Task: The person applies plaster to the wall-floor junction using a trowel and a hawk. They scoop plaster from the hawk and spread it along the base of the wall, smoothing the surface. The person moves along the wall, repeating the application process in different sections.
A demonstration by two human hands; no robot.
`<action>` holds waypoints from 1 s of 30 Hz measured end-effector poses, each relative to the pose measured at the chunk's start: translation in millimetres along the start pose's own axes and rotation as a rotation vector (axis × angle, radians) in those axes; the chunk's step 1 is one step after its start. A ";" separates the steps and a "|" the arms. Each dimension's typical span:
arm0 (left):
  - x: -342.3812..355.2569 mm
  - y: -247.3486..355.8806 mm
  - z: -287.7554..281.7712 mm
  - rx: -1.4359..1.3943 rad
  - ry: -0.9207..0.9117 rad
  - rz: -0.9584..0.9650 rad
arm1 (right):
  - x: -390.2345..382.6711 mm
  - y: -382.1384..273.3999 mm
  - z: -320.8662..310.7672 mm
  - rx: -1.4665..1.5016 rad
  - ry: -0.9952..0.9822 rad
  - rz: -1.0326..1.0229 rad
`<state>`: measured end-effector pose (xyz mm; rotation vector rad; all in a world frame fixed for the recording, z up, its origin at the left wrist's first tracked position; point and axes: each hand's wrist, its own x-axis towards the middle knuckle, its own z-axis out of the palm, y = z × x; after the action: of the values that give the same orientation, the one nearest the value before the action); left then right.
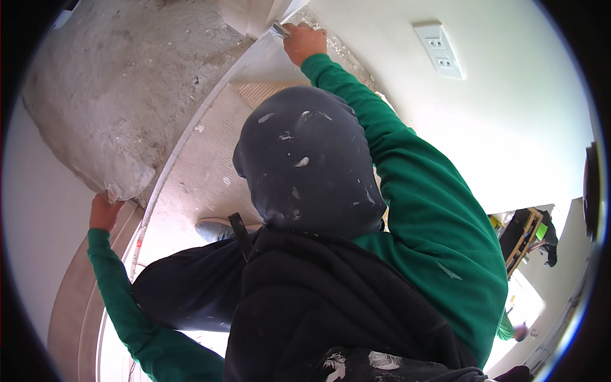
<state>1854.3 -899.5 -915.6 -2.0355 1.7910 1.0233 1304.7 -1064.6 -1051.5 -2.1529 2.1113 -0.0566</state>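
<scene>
My right hand (305, 41) grips a metal-coloured tool (279, 29) against the edge of a white frame (248, 13) at the top. My left hand (108, 210), fingers curled, touches crumpled translucent whitish material (130, 178) at the lower edge of a rough grey cement surface (133, 76); what exactly it holds is unclear. A long pale strip (182, 143) curves between the cement and a ribbed light surface (210, 153). My paint-flecked dark knee (305, 165) fills the middle, with a grey shoe (216, 230) below left.
A white wall with a socket plate (439, 49) stands at right. Farther off at right are a wooden-framed pile of items (525, 239) and a green sleeve with a hand (512, 330), apparently another person's. A beige frame (76, 293) runs at lower left.
</scene>
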 end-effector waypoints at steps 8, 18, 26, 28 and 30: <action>-0.4 -3.1 3.2 0.000 0.043 0.085 | -13.7 1.1 -25.1 0.078 0.104 -0.021; 2.5 70.2 5.3 -0.235 0.066 0.164 | -29.4 -107.3 -100.7 1.352 -0.522 -0.447; -7.6 107.0 -8.3 -0.650 0.212 0.050 | -12.2 -112.5 -19.2 1.061 -0.490 -0.680; -20.6 99.4 -16.9 -0.787 0.284 -0.093 | -37.1 -84.5 -16.5 1.197 -0.564 -0.593; -21.5 54.4 -14.3 -0.606 0.326 -0.142 | -65.5 -55.5 -15.6 1.301 -0.615 -0.510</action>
<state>1807.9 -903.4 -877.3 -2.7821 1.5617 1.3792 1356.6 -999.4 -1025.7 -1.4608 0.7071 -0.5466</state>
